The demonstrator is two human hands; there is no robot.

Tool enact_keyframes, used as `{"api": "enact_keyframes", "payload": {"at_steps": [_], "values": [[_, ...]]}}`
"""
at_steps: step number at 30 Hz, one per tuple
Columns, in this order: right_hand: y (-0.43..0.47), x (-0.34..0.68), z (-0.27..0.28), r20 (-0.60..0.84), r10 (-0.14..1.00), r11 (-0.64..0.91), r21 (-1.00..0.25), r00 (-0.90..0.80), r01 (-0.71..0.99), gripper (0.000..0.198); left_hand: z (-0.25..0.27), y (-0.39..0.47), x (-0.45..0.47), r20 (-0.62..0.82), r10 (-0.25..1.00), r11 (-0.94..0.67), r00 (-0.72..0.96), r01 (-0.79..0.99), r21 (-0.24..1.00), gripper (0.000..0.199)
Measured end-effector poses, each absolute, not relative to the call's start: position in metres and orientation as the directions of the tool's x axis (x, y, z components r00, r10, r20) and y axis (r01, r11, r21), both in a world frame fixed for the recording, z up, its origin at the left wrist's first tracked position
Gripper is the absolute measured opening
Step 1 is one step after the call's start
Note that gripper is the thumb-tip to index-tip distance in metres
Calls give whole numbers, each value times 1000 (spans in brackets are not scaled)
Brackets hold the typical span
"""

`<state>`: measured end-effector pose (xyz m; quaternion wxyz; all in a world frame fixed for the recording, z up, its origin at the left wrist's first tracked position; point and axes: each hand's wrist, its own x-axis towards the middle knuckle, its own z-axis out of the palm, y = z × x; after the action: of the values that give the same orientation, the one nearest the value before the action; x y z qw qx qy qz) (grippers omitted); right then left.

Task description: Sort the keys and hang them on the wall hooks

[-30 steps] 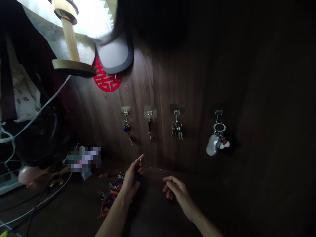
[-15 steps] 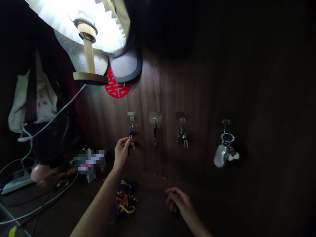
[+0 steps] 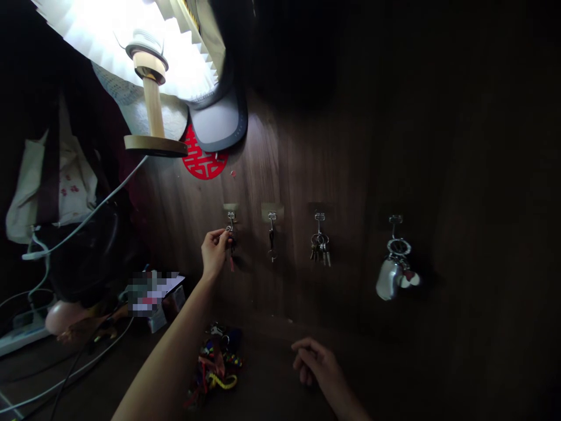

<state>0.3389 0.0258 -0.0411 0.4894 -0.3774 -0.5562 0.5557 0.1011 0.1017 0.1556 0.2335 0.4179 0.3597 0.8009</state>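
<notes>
My left hand [image 3: 214,252] is raised to the leftmost wall hook [image 3: 231,216], its thumb and index finger pinching a small metal key ring [image 3: 228,229] right at the hook. Below the fingers dangles a thin reddish piece [image 3: 232,263]; the rest of what hangs there is partly covered by the fingers. Lower down, my right hand [image 3: 316,361] hovers with loosely bent fingers and holds nothing. Between the forearms lies a pile of colourful keychains and cords [image 3: 219,362], with a yellow braided loop [image 3: 224,383] at its front.
Along the wooden wall, a second hook holds a dark keychain [image 3: 272,240], a third a bunch of keys [image 3: 321,247], and the far right one a silvery pendant [image 3: 389,279]. A lit lamp [image 3: 154,111], caps [image 3: 219,123], bags [image 3: 65,193] and cables [image 3: 87,225] are on the left.
My left hand has lifted the key ring slightly, from just below the hanging items up to the leftmost hook. My right hand stays nearly in place. The view has shifted a little.
</notes>
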Motion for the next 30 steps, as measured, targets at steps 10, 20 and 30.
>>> {"api": "enact_keyframes", "payload": {"at_steps": [10, 20, 30], "values": [[22, 339, -36, 113, 969, 86, -988, -221, -128, 47, 140, 111, 102, 439, 721, -605, -537, -179, 776, 17], [24, 341, -40, 137, 960, 110, -987, -244, -121, 47, 135, 101, 102, 314, 873, -472, -374, -483, 738, 32], [19, 342, -34, 143, 958, 119, -987, -248, -110, 47, 128, 86, 105, 285, 918, -397, -277, -597, 698, 39]]}}
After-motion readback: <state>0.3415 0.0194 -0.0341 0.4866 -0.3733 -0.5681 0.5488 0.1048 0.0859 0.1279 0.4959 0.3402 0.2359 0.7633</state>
